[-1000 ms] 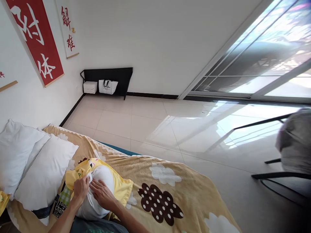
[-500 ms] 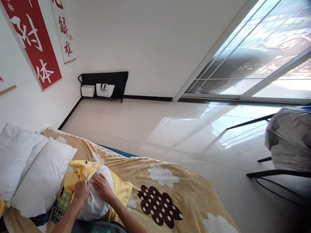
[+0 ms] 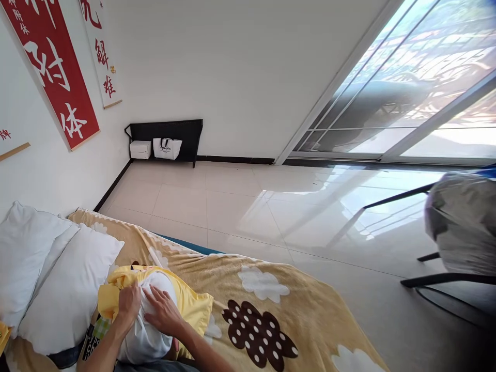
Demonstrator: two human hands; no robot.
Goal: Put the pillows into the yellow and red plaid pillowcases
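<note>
My forearms come in low, both bent toward the white pillow lying soft and plump on the bed just in front of me. My left hand curls over its upper left side, fingers clamped on the rim of the yellow pillowcase, a thin crumpled cotton bunched around the pillow's far end. My right hand lies flat on the pillow's top, fingers apart and pressing the smooth fabric. Under the pillow spreads a fuzzy tan blanket with clouds. Left of the pillow lean two white cushions. Beyond the pillow, glossy floor tiles.
</note>
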